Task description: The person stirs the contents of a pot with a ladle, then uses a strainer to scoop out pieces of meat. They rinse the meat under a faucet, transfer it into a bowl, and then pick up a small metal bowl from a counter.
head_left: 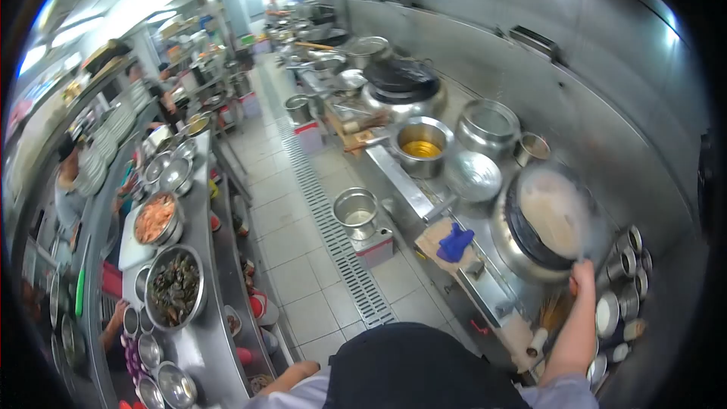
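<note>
My right hand [582, 276] is closed at the near right rim of a big wok [522, 246] on the range. A thin, blurred handle runs from my fist toward the wok; its far end is hidden. Pale, cloudy, steaming liquid [551, 220] fills the wok. Low at my side is my left hand [303, 371], near the left counter, its fingers not clearly visible. Beside the wok lie a blue cloth [455, 243] and a shallow metal bowl [474, 176]. A pot of yellow liquid [422, 149] stands farther along the range.
On the left counter [216, 348] are a bowl of dark shellfish [175, 288], a bowl of orange pieces [157, 218] and several steel bowls. A metal pot [356, 212] stands over the aisle. A floor drain [326, 227] runs lengthwise. Several people work at left.
</note>
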The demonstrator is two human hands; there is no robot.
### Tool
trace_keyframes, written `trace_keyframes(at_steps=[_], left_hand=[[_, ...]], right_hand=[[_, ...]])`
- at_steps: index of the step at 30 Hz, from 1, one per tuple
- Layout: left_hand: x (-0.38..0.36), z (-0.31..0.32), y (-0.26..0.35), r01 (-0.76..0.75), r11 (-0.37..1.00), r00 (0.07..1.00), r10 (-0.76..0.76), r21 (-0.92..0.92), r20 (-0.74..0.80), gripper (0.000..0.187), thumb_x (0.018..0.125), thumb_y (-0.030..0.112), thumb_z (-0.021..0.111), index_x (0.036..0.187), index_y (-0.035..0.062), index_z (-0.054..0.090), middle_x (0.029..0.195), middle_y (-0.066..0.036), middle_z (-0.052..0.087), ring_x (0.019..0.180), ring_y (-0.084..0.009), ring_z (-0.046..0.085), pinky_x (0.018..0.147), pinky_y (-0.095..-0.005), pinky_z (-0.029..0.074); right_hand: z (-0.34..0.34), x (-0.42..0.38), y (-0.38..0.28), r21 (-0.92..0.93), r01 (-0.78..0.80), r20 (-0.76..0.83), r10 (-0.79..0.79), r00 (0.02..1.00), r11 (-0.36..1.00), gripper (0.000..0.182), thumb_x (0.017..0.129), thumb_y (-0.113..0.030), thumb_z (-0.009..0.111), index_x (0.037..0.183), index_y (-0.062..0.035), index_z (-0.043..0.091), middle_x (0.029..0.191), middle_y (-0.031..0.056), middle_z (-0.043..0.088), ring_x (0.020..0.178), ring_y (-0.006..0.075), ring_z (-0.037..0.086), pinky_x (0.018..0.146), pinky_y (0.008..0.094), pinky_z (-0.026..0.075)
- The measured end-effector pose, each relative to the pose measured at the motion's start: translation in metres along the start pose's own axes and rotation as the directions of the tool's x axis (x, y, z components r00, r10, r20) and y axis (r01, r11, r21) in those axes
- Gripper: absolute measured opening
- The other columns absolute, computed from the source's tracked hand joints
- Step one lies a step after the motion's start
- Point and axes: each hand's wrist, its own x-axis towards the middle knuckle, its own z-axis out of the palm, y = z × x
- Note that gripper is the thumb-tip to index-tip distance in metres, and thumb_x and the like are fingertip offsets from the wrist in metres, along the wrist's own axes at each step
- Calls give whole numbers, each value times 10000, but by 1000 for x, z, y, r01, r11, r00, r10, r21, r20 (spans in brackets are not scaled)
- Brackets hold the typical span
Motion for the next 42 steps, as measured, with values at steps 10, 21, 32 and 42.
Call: trace_keyframes(at_steps=[10, 21, 32, 42], left_hand=[[11, -38, -122, 491, 848, 779, -324, -201, 536, 366, 777, 272, 534, 1046, 46, 638, 1109, -169, 607, 1046, -332, 571, 895, -391, 451], [101, -97, -125, 420, 895, 789, -278, -151, 548, 353, 778, 287, 527, 1011, 53, 655, 1092, -174, 612, 1038, -334, 572, 895, -384, 451], [118, -122, -40, 424, 903, 762, -312, -73, 568, 345, 768, 227, 511, 982, -2, 654, 1076, -222, 602, 1037, -346, 569, 887, -403, 449], [85, -115, -34, 520, 853, 748, -425, -51, 511, 360, 772, 252, 456, 909, 0, 673, 995, -227, 625, 948, -362, 597, 833, -420, 463]], right_hand=[[24, -83, -92, 640, -513, 524, 164, 836, 572, 209, 828, -108, 494, 625, -81, 455, 526, 9, 465, 403, 112, 438, 359, 235, 340], [-35, -163, -112, 38, -40, 277, 28, 960, 998, 78, 779, -45, 466, 793, 8, 522, 592, 70, 529, 404, 158, 494, 412, 321, 421], [-68, -230, -79, -269, 193, 188, -145, 971, 943, 474, 754, -44, 538, 1221, 19, 482, 1106, 202, 581, 1041, 317, 553, 926, 366, 410], [-35, -76, -9, -125, 117, -10, -119, 993, 985, 404, 731, -7, 456, 1131, 45, 478, 779, 158, 565, 379, 212, 469, 342, 343, 383]])
